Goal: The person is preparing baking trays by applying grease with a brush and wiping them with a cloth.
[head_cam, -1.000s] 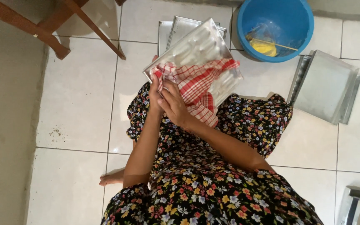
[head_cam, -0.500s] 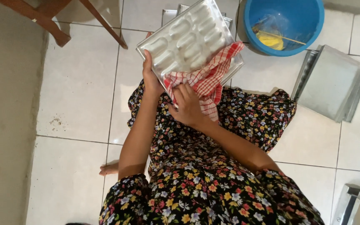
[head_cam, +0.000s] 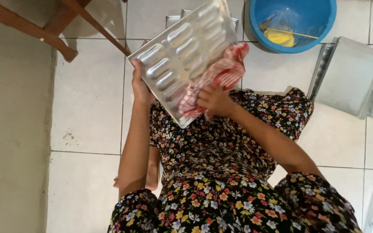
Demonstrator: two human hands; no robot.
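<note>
White tiled floor (head_cam: 91, 99), blue basin (head_cam: 294, 21), wooden chair legs (head_cam: 44, 30)

Two hands are in view: the left hand (head_cam: 140, 86) and the right hand (head_cam: 214, 101). Between them is one metal mould tray (head_cam: 173, 56) with long oval hollows, and one red-and-white checked cloth (head_cam: 221, 75). On the tiled floor (head_cam: 87, 95), at its far edge, stands one blue bucket (head_cam: 320, 26) with one yellow item (head_cam: 280, 38) inside. One stack of flat metal trays (head_cam: 350, 75) lies toward the floor's right edge; how many are in it cannot be told. At least one more tray (head_cam: 175, 19) peeks out behind the held one. One wooden furniture frame (head_cam: 31, 30) sits at the far left corner.
</note>
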